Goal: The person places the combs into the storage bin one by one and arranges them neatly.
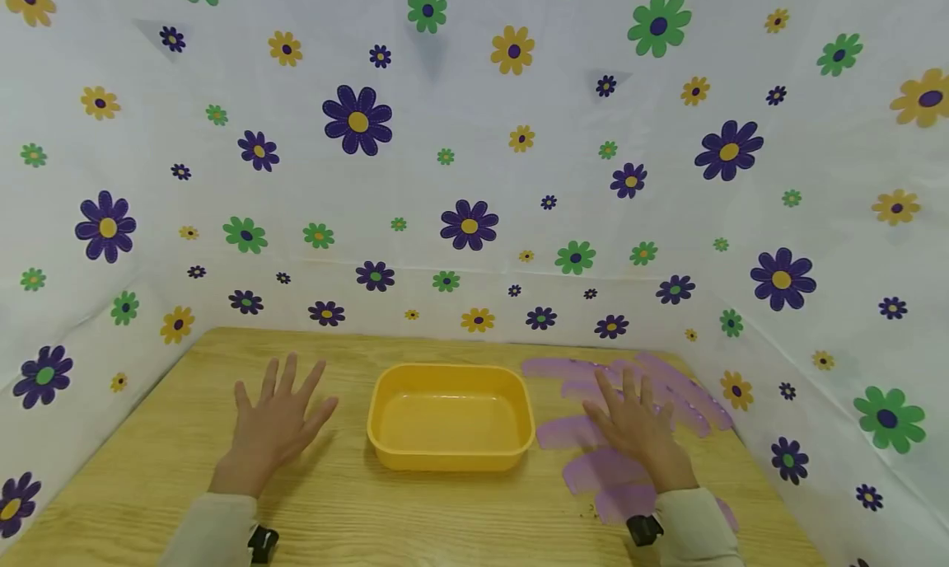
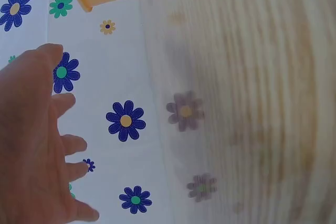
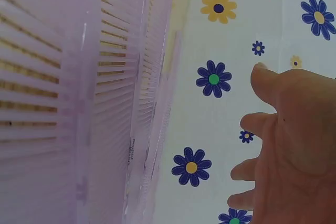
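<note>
"Purple plastic combs (image 1: 608,470) lay fanned out and overlapping beneath the right hand (image 1: 641,427), the nearest ones below its palm and wrist. Did that hand have hold of any?"

"No. Its fingers were spread and gripped nothing, and the right wrist view showed them apart from the combs. The left hand (image 1: 273,427) was just as bare, fingers splayed above the wood-grain table (image 1: 400,517)."

"How would one of those combs have handled?"

"Light, I would judge, and fairly stiff along the spine. Its glossy surface suggested some slipperiness, and the thin teeth looked like the fragile part; a sharp twist might have snapped a few."

"Where would you have taken hold?"

"By the solid spine, thumb on one face and fingers on the other, teeth left alone. With that overlap, two could have come up together; a comb at the side toward the left hand looked easiest to pinch singly."

"And between the hands?"

"A yellow plastic tub (image 1: 451,463), upright, probably light too, with a rim to grip. More combs lay beyond the right fingertips, and farthest from both hands stood a white flower-print cloth (image 1: 445,81)."
</note>
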`<state>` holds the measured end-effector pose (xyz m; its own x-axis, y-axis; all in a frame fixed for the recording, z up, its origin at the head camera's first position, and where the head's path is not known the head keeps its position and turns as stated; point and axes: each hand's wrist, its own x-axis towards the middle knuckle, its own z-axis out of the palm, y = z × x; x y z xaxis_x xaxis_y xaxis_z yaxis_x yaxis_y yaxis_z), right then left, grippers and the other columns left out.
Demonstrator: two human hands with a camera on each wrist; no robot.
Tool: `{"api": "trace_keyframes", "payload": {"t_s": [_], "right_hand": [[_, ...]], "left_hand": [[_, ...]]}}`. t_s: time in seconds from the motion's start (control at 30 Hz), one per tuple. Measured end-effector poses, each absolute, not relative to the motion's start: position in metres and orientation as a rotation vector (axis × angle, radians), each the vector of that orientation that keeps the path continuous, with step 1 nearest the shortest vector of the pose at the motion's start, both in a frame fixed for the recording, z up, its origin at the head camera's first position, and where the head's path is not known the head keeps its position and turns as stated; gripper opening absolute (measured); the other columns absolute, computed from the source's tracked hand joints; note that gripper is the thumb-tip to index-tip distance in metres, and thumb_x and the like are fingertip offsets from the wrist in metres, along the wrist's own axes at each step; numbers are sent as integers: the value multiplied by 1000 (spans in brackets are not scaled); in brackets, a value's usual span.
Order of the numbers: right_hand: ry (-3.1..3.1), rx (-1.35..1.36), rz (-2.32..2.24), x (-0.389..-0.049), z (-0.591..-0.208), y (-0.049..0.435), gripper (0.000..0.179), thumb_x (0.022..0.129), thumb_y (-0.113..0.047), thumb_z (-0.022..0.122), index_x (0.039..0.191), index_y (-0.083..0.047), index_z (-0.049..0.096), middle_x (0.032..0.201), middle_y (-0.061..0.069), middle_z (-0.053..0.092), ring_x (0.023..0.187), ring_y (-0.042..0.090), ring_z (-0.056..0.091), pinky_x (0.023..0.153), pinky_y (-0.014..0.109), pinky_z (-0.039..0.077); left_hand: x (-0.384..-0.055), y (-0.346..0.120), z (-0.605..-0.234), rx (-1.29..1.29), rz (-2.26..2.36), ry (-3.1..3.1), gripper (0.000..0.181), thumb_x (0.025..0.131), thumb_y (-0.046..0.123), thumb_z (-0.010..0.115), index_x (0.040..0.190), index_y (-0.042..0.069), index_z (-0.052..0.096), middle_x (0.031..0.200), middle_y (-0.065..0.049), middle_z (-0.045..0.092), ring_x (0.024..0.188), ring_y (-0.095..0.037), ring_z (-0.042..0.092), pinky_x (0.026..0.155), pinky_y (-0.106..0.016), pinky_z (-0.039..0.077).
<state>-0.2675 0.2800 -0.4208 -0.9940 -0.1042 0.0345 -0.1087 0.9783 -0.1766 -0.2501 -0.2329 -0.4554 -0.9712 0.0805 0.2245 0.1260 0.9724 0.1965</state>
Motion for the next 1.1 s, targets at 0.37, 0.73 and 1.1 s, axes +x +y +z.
{"api": "trace_keyframes", "payload": {"t_s": [0.37,0.73,1.1], "right_hand": [[-2973,479,711,-277,-425,292,35,98,-11,68,129,4,64,125,29,68,107,45,68,91,57,58],[-3040,435,727,-292,-433,298,25,90,-4,76,114,0,71,111,23,72,98,37,68,86,54,58],[-3030,527,759,-303,-440,303,23,85,-1,78,108,-1,73,108,20,72,99,37,66,89,55,57]], "left_hand": [[-252,-209,-453,-451,-1221,-2792,67,107,44,53,162,11,32,168,-26,26,149,-54,34,113,-73,39],[-255,-187,-461,-434,-1644,-2718,67,107,37,55,163,11,30,167,-23,30,144,-49,46,93,-41,63],[-260,-183,-471,-528,-1843,-2601,63,108,21,55,162,6,28,162,-31,32,139,-54,47,85,-41,66]]}}
